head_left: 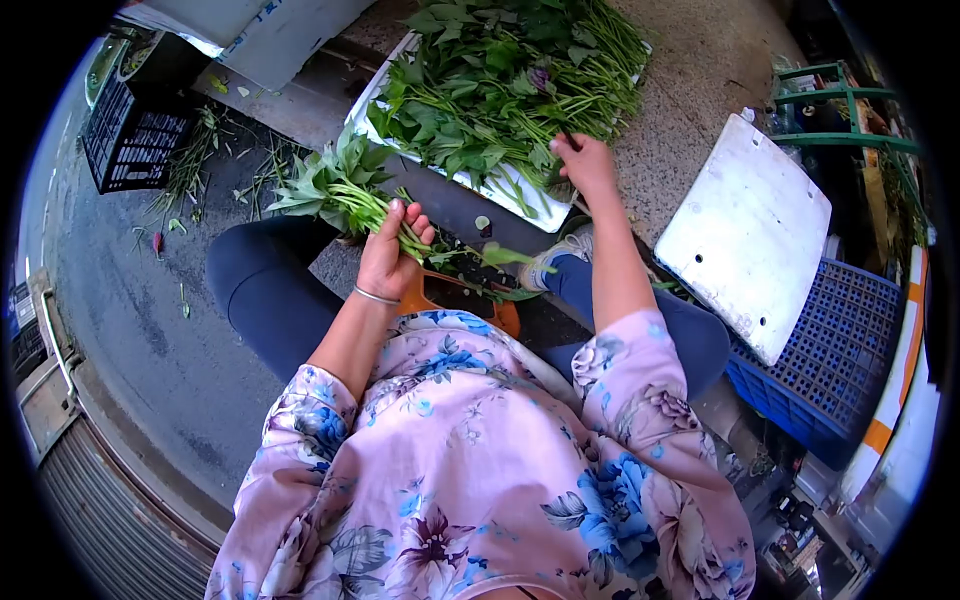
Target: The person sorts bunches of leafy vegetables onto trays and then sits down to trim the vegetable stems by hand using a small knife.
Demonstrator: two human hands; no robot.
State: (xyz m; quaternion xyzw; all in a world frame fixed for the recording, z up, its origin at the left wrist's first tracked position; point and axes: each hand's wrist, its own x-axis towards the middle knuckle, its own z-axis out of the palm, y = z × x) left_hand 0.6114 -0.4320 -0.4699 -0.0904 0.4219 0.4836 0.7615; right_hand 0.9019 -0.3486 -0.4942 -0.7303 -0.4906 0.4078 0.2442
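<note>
My left hand (pixel 393 250) is closed round the stems of a bunch of leafy greens (pixel 345 190), whose leaves point up and to the left. At the right front edge of a big pile of leafy greens (pixel 480 90), the fingers of my right hand (pixel 588 168) are pinched together. A small dark bit shows at those fingertips, too small to name. The pile lies on a white tray (pixel 545 212), which shows along its front and left edges. Below the tray, an orange thing (pixel 505 318) sits between my legs, partly covered by loose leaves.
A white board (pixel 750 230) leans on a blue plastic crate (pixel 825 340) at the right. Behind it stands a green metal frame (pixel 850 105). A black crate (pixel 140 140) is at the left, with stem scraps (pixel 195 160) on the ground beside it.
</note>
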